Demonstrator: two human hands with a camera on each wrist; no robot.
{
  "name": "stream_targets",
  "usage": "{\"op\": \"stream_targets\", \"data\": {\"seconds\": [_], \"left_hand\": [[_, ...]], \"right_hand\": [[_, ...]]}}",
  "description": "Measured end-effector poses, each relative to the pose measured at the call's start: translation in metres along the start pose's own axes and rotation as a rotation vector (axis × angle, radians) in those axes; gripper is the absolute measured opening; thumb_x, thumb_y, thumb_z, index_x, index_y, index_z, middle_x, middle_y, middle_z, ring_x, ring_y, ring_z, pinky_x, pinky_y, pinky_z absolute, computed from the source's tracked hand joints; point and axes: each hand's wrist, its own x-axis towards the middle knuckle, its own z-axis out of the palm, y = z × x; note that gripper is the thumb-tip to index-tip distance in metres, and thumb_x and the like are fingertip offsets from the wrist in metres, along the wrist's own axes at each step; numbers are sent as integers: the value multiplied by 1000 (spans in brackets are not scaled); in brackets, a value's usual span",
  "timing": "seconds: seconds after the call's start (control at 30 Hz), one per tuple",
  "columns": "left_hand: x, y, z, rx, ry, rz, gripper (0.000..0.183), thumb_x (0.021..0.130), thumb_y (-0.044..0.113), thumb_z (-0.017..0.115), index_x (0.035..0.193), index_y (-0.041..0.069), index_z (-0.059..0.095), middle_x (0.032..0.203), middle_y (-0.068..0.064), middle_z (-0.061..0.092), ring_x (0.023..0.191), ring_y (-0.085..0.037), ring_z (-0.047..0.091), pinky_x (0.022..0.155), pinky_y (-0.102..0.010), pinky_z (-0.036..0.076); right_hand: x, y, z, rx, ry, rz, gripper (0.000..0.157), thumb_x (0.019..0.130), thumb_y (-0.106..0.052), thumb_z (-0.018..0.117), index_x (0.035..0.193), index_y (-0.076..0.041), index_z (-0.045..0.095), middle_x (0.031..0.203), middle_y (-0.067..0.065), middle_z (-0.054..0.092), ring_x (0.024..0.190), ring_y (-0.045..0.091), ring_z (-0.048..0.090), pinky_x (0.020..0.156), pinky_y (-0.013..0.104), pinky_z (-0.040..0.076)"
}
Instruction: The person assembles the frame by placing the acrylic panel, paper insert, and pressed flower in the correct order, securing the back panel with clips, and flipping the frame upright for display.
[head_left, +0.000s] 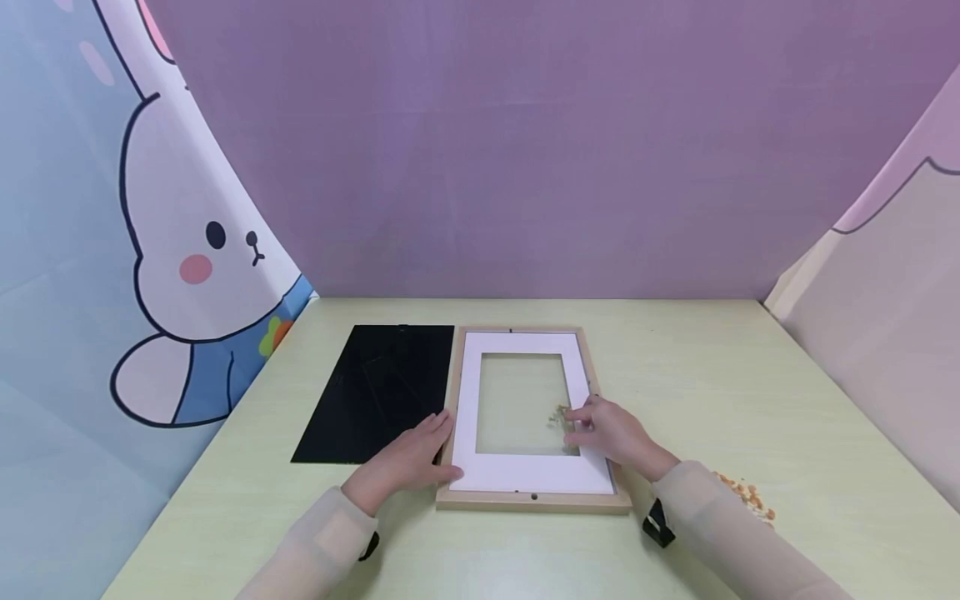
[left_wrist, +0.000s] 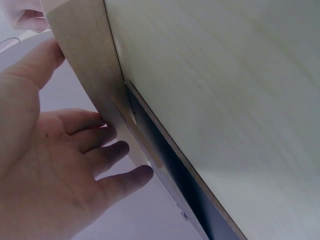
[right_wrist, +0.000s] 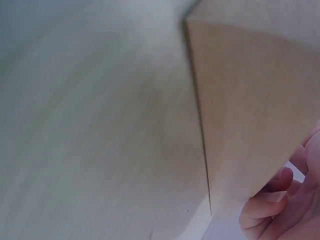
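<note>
A light wooden picture frame point(head_left: 532, 503) lies flat on the table, with a white mat point(head_left: 525, 473) round a see-through window point(head_left: 517, 400). My left hand point(head_left: 411, 457) touches the frame's left side; its fingers look spread and relaxed in the left wrist view. At the window's lower right, my right hand point(head_left: 611, 432) pinches a small dried flower sprig point(head_left: 557, 416) with pale stems between thumb and fingers. In the right wrist view, curled fingers point(right_wrist: 265, 210) show beyond the frame's wooden side point(right_wrist: 245, 105), and the sprig is hidden.
A black backing board point(head_left: 382, 383) lies against the frame's left side. Small orange dried flowers point(head_left: 750, 497) lie in a pile on the table, partly behind my right sleeve point(head_left: 720, 517). A purple cloth point(head_left: 525, 167) hangs behind the table point(head_left: 675, 358).
</note>
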Motion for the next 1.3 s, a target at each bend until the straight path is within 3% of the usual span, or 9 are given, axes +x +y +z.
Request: {"op": "stream_targets", "data": {"seconds": [0.23,0.43,0.6,0.83,1.1,1.3], "left_hand": [[1,1,0,-6,0,7,77,85,34,65,140,-7,29,147,-19,22,135,-34,17,105,-48,20],[1,2,0,-15,-5,5,78,85,34,65,141,-6,28,148,-18,22,135,-34,16,106,-48,20],[-1,1,-1,-26,-6,-1,78,85,34,65,141,-6,28,148,-18,21,135,-33,16,106,-46,20],[-2,-6,-1,-14,9,-4,78,85,35,65,141,-5,29,148,-18,22,135,-33,17,106,-46,21],[-3,-7,-1,-14,21,8,77,85,34,66,140,-7,30,147,-19,23,135,-34,18,105,-47,21],[-4,-6,-2,-21,11,-9,78,85,34,66,141,-6,28,148,-18,22,135,-33,17,106,-46,20]], "right_hand": [[-2,0,-1,8,9,6,35,74,-16,77,105,-3,70,81,-1,52,66,14,44,50,25,37],[-7,3,-9,77,5,-22,36,78,-15,73,110,0,66,78,0,51,69,15,45,49,24,41],[-17,12,-25,113,35,-18,37,83,-13,68,115,4,61,79,2,52,64,15,46,48,24,41],[-36,29,-48,47,97,-31,35,85,-13,67,114,6,61,78,1,54,59,14,45,48,25,40],[-58,48,-60,2,27,-73,16,85,-3,61,100,1,66,80,-1,55,60,12,46,53,26,42],[-71,61,-71,-3,-106,-108,10,85,0,60,92,-5,65,83,-1,57,66,9,46,57,25,42]]}}
